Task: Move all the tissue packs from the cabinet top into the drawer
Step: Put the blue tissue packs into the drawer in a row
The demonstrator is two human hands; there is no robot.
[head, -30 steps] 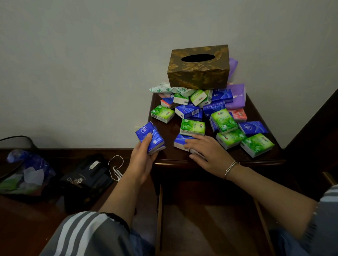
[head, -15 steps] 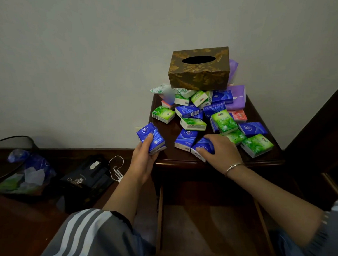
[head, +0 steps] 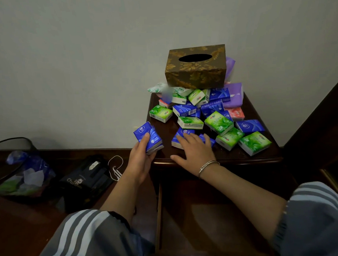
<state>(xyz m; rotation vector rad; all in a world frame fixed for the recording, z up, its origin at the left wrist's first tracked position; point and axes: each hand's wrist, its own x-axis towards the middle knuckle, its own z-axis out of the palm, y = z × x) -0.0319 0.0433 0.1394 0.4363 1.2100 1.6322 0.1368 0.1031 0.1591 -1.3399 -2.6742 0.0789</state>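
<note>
The left hand (head: 140,159) grips a small stack of blue tissue packs (head: 147,137), thumb on top, just off the front left corner of the cabinet top (head: 164,128). The right hand (head: 194,152) lies flat, fingers straight and spread, pressing on two more blue packs (head: 181,137) near the front edge without closing round them. The drawer (head: 196,222) stands open directly below both hands.

The step would probably go best if the right hand draws the two packs together, then curls round them as one. The wrappers look slippery, so a firm pinch matters. The remaining packs (head: 218,122) are heaped back toward a patterned tissue box (head: 195,67), which appears to rest on the rearmost ones. Clearing from the front first should keep the box from tipping.
</note>
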